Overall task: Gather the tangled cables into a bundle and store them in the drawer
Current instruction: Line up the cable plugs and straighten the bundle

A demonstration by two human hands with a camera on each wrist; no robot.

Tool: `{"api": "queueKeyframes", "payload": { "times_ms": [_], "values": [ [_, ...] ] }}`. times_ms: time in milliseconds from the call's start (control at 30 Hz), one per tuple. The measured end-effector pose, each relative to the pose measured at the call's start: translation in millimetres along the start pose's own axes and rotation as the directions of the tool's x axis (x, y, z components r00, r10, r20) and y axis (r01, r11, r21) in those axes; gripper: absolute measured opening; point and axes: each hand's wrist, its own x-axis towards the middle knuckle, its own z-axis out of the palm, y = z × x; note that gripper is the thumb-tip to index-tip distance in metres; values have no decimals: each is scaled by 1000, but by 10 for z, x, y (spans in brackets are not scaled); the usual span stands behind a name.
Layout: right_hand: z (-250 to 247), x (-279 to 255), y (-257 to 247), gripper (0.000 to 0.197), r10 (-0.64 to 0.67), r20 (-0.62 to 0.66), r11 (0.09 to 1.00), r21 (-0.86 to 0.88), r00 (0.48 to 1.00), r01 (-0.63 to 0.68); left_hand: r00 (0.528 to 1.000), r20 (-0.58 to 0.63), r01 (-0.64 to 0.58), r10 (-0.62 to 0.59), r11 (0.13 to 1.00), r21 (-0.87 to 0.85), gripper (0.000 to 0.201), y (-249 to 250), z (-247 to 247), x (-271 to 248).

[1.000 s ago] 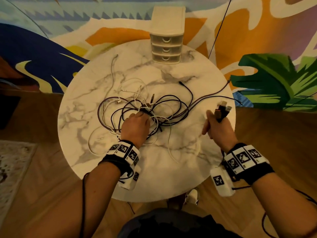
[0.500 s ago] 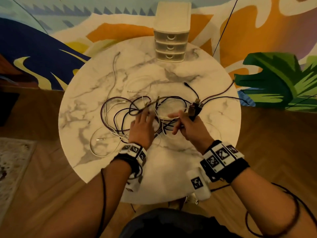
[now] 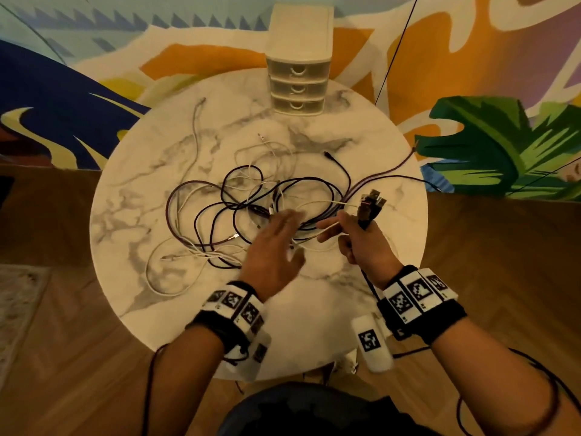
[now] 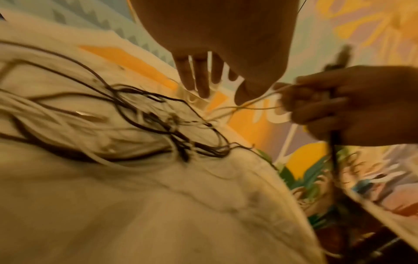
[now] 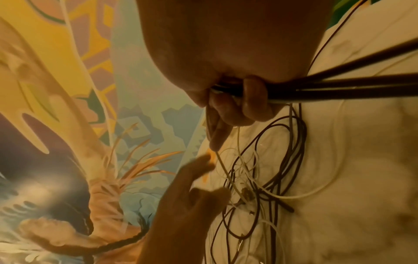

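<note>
Hands over the tangled cables (image 3: 251,209) on the table (image 3: 314,309)
Right hand (image 3: 361,243) gripped cable plugs (image 3: 371,202); left hand (image 3: 273,247) was spread, holding nothing, above the cables

Warm, dim yellowish light tints all three views. From the head camera the round white marble tabletop (image 3: 157,215) is sharp at centre, and the picture bends at its edges. Both wrist views are soft and smeared, the left hand (image 3: 273,247) streaked with motion blur, its fingers (image 5: 199,166) indistinct.
</note>
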Motion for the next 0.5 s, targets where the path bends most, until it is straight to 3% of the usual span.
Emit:
{"api": "queueKeyframes", "payload": {
  "times_ms": [67, 133, 200, 300, 367, 400, 433, 467, 500],
  "values": [
    [47, -3, 3, 43, 10, 13, 1000, -30, 1000, -10, 993, 115, -11, 11, 1000, 4, 42, 20, 125, 10],
    [24, -4, 9, 43, 12, 20, 1000, 2, 1000, -13, 991, 116, 54, -62, 996, 78, 21, -175, 134, 59],
    [-51, -9, 14, 42, 13, 14, 999, 34, 1000, -13, 992, 6, 126, -128, 983, 131, 25, -427, -5, 123],
    [-193, -34, 23, 40, -15, -52, 995, 94, 999, 20, 975, -220, 83, -18, 954, 288, 29, -520, -408, 229],
    [-292, -41, 10, 38, -42, -109, 984, 168, 993, 60, 970, -238, 35, 41, 951, 308, 27, -392, -565, 212],
    [-351, -41, -6, 38, -48, -148, 974, 213, 988, 80, 990, -133, -4, 40, 966, 259, 28, -293, -564, 153],
    [-415, -38, -25, 39, -47, -190, 962, 255, 981, 95, 998, 57, -43, 32, 980, 192, 30, -190, -513, 68],
    [-502, -43, -40, 41, -42, -233, 952, 286, 972, 110, 957, 290, -63, 21, 989, 135, 34, -74, -429, -13],
    [-571, -45, -54, 42, -40, -263, 949, 292, 964, 119, 866, 501, -70, 4, 991, 115, 38, 5, -334, -82]
  ]
}}
